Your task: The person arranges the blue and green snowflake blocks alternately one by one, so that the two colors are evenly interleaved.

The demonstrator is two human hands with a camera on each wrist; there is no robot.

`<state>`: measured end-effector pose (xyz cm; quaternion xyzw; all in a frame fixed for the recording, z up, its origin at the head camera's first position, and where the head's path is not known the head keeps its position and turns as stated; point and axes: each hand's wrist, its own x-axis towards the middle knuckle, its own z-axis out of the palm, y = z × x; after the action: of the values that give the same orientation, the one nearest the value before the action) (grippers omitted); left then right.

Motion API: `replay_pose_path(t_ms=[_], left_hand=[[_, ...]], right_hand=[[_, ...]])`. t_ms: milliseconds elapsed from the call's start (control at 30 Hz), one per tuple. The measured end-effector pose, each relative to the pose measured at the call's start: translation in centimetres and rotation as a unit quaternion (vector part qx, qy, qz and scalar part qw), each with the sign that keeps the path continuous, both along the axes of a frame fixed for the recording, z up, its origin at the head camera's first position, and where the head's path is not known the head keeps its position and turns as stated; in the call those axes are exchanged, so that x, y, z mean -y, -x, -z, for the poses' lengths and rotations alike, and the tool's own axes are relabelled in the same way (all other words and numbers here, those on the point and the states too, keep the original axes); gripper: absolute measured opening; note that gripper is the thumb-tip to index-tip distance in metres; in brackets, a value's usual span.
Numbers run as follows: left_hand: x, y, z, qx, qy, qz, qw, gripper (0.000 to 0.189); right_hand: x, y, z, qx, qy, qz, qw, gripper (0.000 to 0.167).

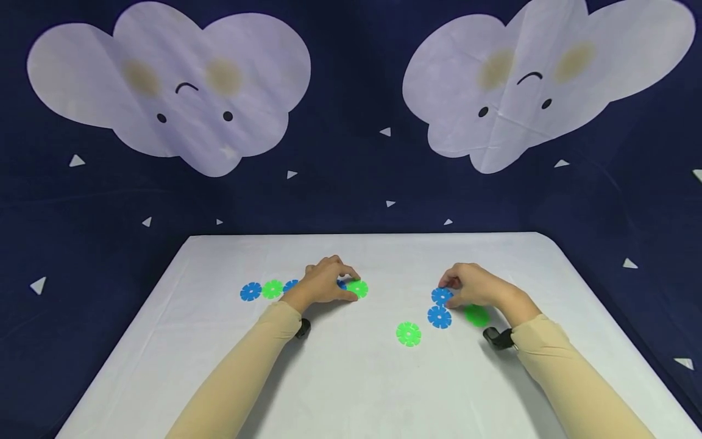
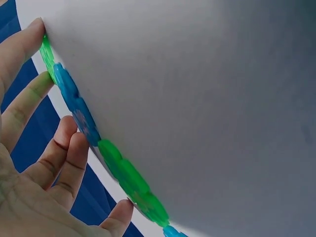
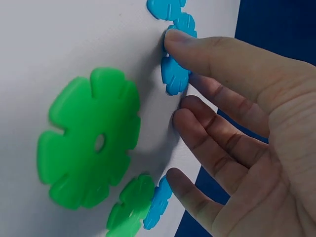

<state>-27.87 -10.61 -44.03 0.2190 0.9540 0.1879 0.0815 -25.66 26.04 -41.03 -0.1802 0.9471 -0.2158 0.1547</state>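
Observation:
In the head view my left hand point(image 1: 323, 281) is over a row of flat flower-shaped discs, alternately blue and green where visible. Its thumb and index finger pinch the edges of the green disc point(image 1: 359, 288) at the row's right end. Part of the row is hidden beneath this hand; the left wrist view shows a blue disc point(image 2: 76, 103) and another green disc point(image 2: 133, 182) there. My right hand point(image 1: 479, 286) pinches a blue disc point(image 1: 442, 296) between thumb and index finger. Just below it lies a second blue disc point(image 1: 439, 317), seemingly touching it.
A green disc point(image 1: 476, 315) lies under the right wrist, and another green disc point(image 1: 408, 334) sits left of it. The right wrist view also shows a small blue disc point(image 3: 158, 203) beside a green one point(image 3: 132, 207). A white cloth covers the table point(image 1: 329, 378); dark blue fabric point(image 1: 351, 201) hangs behind.

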Motion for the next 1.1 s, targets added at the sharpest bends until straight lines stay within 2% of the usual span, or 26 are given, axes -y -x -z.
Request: replay_pose_path(t_ms=[233, 833, 1100], left_hand=[[0.1, 0.1, 0.1, 0.002, -0.004, -0.003, 1.0, 0.045], [0.1, 0.2, 0.2, 0.006, -0.009, -0.003, 0.9999, 0.045], [0.2, 0.2, 0.2, 0.009, -0.016, -0.004, 0.9998, 0.045]], right_hand=[[0.3, 0.5, -0.1, 0.009, -0.01, -0.015, 0.9998, 0.034], [0.6, 1.1, -0.8, 0.057, -0.017, 0.001, 0.9983, 0.035], [0.6, 1.6, -0.5, 0.077, -0.02, -0.003, 0.9968, 0.038]])
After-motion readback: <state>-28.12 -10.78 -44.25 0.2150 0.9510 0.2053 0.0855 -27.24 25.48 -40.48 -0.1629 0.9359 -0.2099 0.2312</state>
